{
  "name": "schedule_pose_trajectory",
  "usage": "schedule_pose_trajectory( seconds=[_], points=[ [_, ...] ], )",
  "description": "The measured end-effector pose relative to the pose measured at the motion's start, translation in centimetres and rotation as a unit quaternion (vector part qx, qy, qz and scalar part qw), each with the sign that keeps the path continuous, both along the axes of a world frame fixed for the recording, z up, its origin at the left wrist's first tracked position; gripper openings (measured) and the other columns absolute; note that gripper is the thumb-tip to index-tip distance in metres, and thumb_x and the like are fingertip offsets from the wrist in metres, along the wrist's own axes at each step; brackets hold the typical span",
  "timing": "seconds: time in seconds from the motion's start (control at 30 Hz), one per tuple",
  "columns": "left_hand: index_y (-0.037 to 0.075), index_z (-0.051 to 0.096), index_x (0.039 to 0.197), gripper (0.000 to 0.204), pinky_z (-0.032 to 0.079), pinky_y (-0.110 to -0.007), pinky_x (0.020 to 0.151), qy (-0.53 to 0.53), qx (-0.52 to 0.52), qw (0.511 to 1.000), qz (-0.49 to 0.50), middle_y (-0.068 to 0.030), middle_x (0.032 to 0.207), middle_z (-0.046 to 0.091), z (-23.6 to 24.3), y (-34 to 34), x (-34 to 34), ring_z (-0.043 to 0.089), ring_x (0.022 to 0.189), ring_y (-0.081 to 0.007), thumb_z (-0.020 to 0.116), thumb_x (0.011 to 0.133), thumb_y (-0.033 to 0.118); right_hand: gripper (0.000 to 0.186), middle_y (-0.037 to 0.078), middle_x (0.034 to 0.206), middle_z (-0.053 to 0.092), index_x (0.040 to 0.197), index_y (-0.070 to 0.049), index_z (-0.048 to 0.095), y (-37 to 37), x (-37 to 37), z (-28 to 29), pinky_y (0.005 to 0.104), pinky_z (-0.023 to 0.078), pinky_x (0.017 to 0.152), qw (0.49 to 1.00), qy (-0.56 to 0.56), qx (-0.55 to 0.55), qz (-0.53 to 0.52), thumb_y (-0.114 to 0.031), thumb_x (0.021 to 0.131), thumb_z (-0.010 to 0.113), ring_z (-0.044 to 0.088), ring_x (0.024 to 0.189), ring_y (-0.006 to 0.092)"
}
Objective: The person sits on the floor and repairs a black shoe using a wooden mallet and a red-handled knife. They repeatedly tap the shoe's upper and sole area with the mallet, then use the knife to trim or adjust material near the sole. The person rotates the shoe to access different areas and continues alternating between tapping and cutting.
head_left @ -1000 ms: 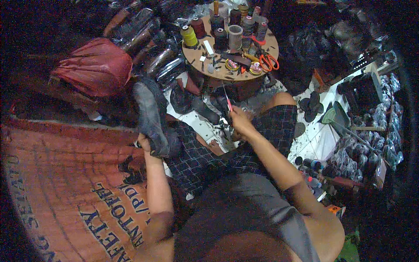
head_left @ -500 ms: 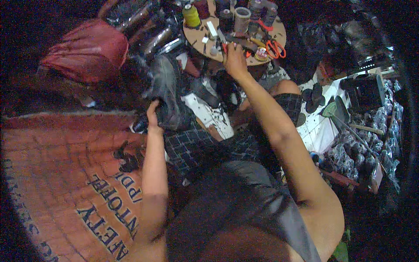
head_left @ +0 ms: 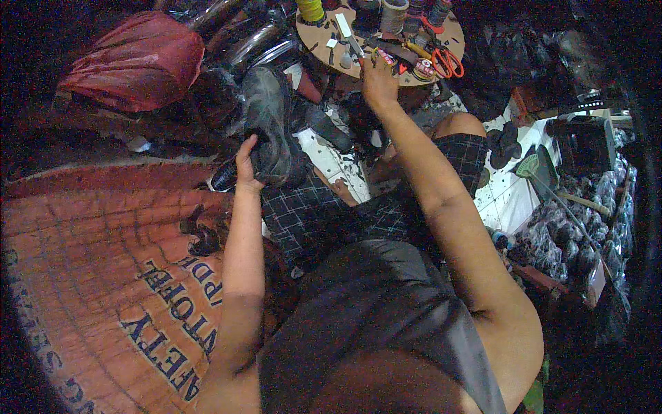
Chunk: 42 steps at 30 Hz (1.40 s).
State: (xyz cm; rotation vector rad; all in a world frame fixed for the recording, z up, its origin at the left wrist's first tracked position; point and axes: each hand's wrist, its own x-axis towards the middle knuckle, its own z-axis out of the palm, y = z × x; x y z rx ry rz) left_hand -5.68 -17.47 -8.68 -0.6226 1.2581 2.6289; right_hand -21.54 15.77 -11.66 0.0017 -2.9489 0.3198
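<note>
A dark, worn shoe (head_left: 269, 127) stands tilted over my left thigh. My left hand (head_left: 247, 160) is closed on its near end, the thumb showing on the outside. At the round wooden tabletop (head_left: 321, 52), my right hand (head_left: 380, 84) reaches in over the near edge. Its fingertips are by the handle end of a knife (head_left: 356, 45) and a small yellow-and-pink item (head_left: 385, 58). The back of the hand hides most of the fingers, so any grip is unclear. Orange-handled scissors (head_left: 448, 63) lie right of that hand.
Thread spools, one of them yellow (head_left: 310, 10), stand along the tabletop's far side. A red bag (head_left: 134, 62) lies at the far left, above an orange printed sheet (head_left: 103, 276). A green fly swatter (head_left: 529, 167) and plastic-wrapped items (head_left: 552, 234) are at right.
The view has shifted, so the tabletop sits higher and farther right. My right hand has moved slightly off the knife's handle, and the yellow-and-pink item now shows. My left hand still holds the shoe.
</note>
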Motion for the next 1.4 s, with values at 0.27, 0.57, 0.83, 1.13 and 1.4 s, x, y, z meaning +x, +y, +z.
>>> schedule_pose_trajectory(
  seconds=[0.27,0.57,0.83,1.13,1.4],
  points=[
    [0.006,0.066,0.121,0.041,0.057,-0.046,0.088,0.002,0.013,0.999,-0.033,-0.01,0.113,0.071,0.1,0.7,-0.5,0.069,0.1,-0.0301,0.07,0.089,0.032,0.033,0.017,0.133,0.054,0.134,-0.014,0.055,0.3,-0.1,-0.9,0.0534,0.057,0.083,0.997,0.073,0.019,0.01,-0.026,0.105,0.046,0.059,0.117,0.0405],
    [0.005,0.06,0.124,0.037,0.058,-0.042,0.087,0.001,0.008,1.0,-0.014,-0.0094,0.113,0.069,0.8,1.1,0.1,0.07,0.098,-0.0262,0.067,0.091,0.022,0.043,0.023,0.137,0.053,0.137,-0.01,0.054,0.9,0.1,-0.2,0.0522,0.052,0.093,0.999,0.04,-0.015,0.025,-0.015,0.095,0.058,0.056,0.123,0.0415],
    [0.004,0.062,0.125,0.044,0.056,-0.047,0.092,0.001,0.004,1.0,-0.031,-0.0107,0.116,0.07,0.3,0.9,-0.2,0.068,0.104,-0.0299,0.071,0.089,0.028,0.052,0.018,0.118,0.061,0.126,-0.005,0.06,-1.1,7.7,4.1,0.0436,0.053,0.086,0.972,0.089,-0.216,0.031,-0.038,0.088,0.074,0.062,0.106,0.0321],
    [0.005,0.021,0.157,0.087,0.034,-0.042,0.115,0.095,-0.178,0.979,-0.041,-0.0142,0.147,0.046,3.3,5.5,0.1,0.044,0.135,-0.0277,0.072,0.087,0.013,0.09,0.019,0.139,0.053,0.154,-0.007,0.03,-8.8,17.1,6.2,0.0385,0.057,0.081,0.76,-0.324,-0.558,0.072,-0.041,0.085,0.076,0.064,0.109,0.0278],
    [0.009,0.045,0.147,0.062,0.041,-0.052,0.111,0.177,0.324,0.923,-0.106,-0.0158,0.149,0.05,3.0,1.8,-2.1,0.048,0.135,-0.0355,0.048,0.099,0.047,0.059,0.007,0.123,0.062,0.144,-0.011,0.045,-4.5,15.8,4.8,0.0363,0.06,0.075,0.549,-0.506,-0.642,0.176,-0.021,0.089,0.061,0.068,0.099,0.0197]
  ],
)
